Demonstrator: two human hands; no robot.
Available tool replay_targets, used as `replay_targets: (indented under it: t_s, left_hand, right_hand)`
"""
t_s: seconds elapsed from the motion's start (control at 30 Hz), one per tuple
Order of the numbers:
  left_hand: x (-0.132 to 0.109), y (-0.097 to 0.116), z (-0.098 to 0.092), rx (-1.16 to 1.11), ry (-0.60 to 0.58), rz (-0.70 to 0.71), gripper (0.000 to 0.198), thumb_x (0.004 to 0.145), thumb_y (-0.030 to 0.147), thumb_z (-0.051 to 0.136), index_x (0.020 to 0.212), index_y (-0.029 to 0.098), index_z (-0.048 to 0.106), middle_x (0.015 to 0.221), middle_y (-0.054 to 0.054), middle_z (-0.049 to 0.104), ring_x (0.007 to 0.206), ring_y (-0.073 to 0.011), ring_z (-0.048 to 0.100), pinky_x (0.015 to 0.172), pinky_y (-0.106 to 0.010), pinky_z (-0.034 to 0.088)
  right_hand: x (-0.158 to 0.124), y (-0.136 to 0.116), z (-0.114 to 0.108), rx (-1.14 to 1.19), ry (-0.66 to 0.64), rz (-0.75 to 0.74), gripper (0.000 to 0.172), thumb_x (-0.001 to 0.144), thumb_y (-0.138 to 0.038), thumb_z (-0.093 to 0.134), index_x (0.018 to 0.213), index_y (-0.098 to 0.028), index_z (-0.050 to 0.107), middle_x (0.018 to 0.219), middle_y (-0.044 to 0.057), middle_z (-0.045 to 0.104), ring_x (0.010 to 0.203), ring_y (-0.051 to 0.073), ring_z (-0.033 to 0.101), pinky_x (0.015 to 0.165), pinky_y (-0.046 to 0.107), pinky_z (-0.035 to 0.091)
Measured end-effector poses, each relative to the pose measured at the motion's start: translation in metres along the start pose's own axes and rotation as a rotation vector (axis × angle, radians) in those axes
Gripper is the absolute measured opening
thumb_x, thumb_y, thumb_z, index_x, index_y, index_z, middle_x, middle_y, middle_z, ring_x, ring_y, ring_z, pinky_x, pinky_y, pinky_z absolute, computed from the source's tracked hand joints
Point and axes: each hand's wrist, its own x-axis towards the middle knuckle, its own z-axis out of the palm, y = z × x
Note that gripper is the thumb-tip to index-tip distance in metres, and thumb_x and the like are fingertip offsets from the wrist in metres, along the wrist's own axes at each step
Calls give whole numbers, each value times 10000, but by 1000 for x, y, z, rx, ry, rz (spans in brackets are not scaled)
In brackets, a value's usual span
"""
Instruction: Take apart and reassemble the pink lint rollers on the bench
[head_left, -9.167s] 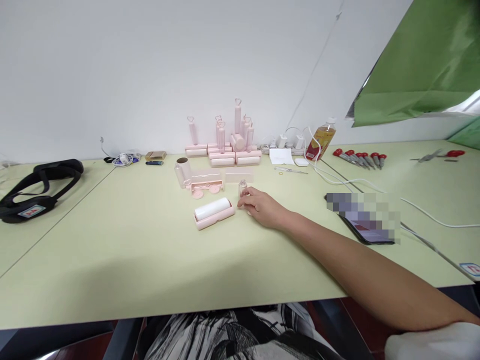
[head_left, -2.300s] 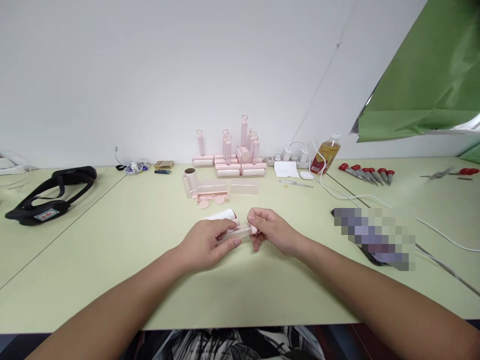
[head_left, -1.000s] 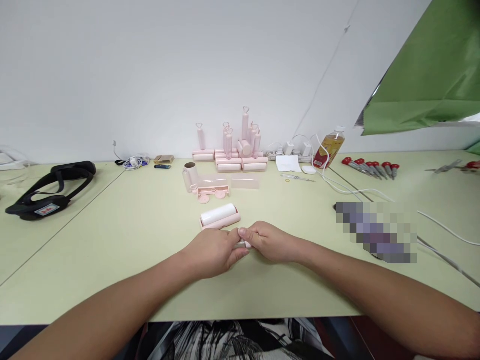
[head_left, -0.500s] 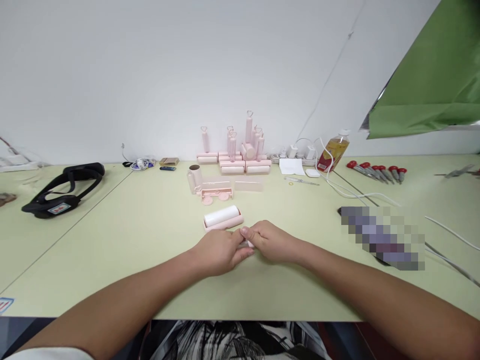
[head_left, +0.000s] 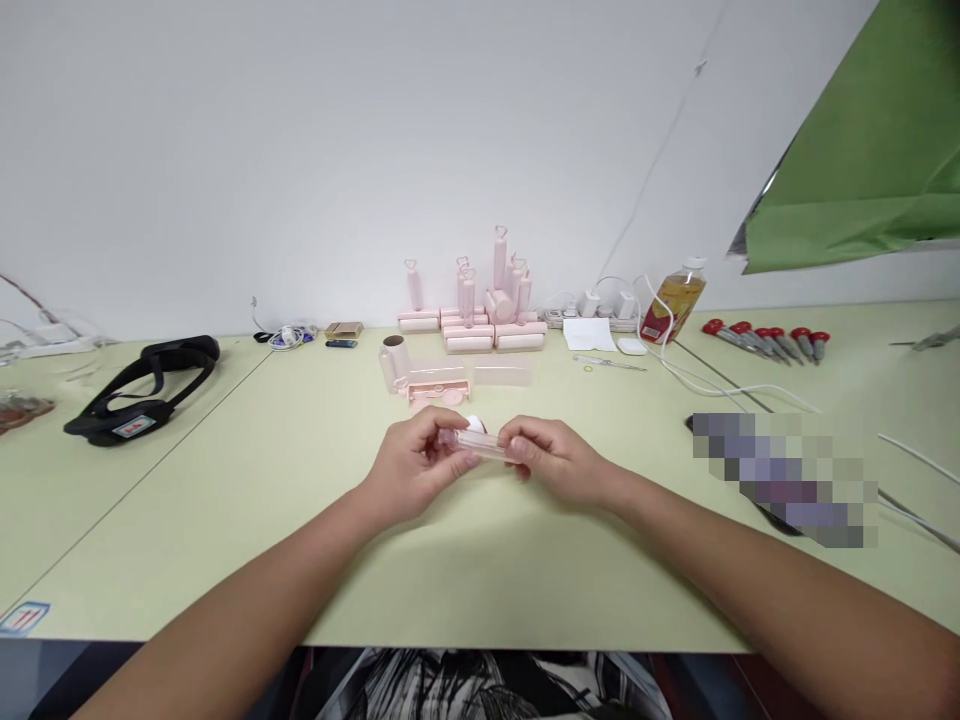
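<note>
Both hands hold a slim, pale pink, see-through lint roller handle, raised over the table and lying nearly level. My left hand has its fingers curled round the left end. At the right end, my right hand pinches it between thumb and fingers. Just behind it, the end of a white sticky roll peeps out, mostly covered by the hands. Farther back lies an opened pink lint roller case with a round pink piece by it.
A cardboard-cored tube and a clear strip lie behind the hands. Several pink lint rollers line the wall. A black headset strap is at left; a drink bottle, white cables and red-capped markers are at right.
My hands have lifted and drawn apart, so the lint roller handle between them now shows. They now cover most of the white roll and its pink holder. The camera view has shifted slightly.
</note>
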Motion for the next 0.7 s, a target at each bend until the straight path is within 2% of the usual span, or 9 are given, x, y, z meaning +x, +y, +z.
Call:
replay_targets:
  t_s: [0.13, 0.23, 0.43, 0.57, 0.7]
  left_hand:
    - [-7, 6, 13, -17, -71, -59, 330, 757, 455, 695, 887, 171, 589, 642, 36, 548, 547, -79, 462, 515, -200, 383]
    - [-9, 5, 18, -73, -111, -108, 357, 740, 472, 711, 866, 166, 577, 674, 26, 570, 570, -85, 478, 528, -205, 393]
    - [-7, 2, 13, -381, -162, -73, 344, 852, 425, 613, 1069, 163, 554, 797, -18, 603, 648, -103, 542, 588, -232, 444]
    - [-4, 1, 6, -521, -216, -128, 348, 934, 440, 473, 1019, 135, 617, 715, -13, 575, 567, -90, 524, 547, -240, 444]
    - [-2, 0, 5, -585, -239, -177, 286, 904, 399, 553, 958, 129, 630, 687, 0, 568, 561, -81, 526, 537, -228, 443]
  right_hand:
    - [-4, -10, 11, -217, -104, -158, 378, 897, -489, 526, 1104, -182, 603, 879, 43, 636, 710, 144, 521, 650, 251, 395]
    - [-6, -15, 18, -234, -115, -190, 347, 934, -432, 486, 1170, -193, 571, 949, 62, 654, 745, 153, 542, 684, 260, 405]
    - [-7, -8, 18, -195, -96, -180, 314, 954, -439, 425, 1069, -179, 558, 869, 50, 617, 725, 157, 519, 673, 270, 408]
    - [-6, -5, 15, -185, -103, -202, 345, 948, -467, 416, 1081, -184, 561, 886, 64, 612, 740, 172, 518, 694, 292, 421]
    - [-5, -5, 16, -185, -120, -212, 366, 949, -479, 404, 1094, -183, 561, 906, 70, 616, 758, 176, 526, 703, 291, 425]
